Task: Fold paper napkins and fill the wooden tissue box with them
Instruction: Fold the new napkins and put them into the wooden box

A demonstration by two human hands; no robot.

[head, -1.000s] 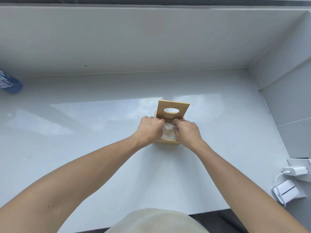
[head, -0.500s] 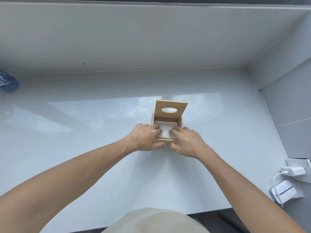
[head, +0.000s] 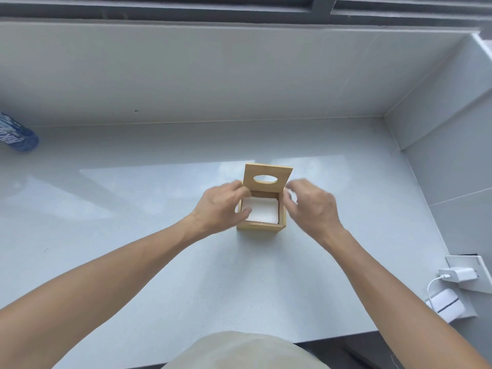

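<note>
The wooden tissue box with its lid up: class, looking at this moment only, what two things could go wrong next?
1. The lid stands open between the left hand and right hand; if it drops, it may pinch the left thumb at the rim.
2. The folded napkins sit flat inside the wooden tissue box; with none pulled through the oval hole, closing now could leave them hard to draw out.

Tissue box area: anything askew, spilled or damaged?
Nothing stands out. The wooden tissue box sits upright, lid raised, white napkins lying flat inside. Both hands, left hand and right hand, flank it. The countertop shows no spill.
</note>
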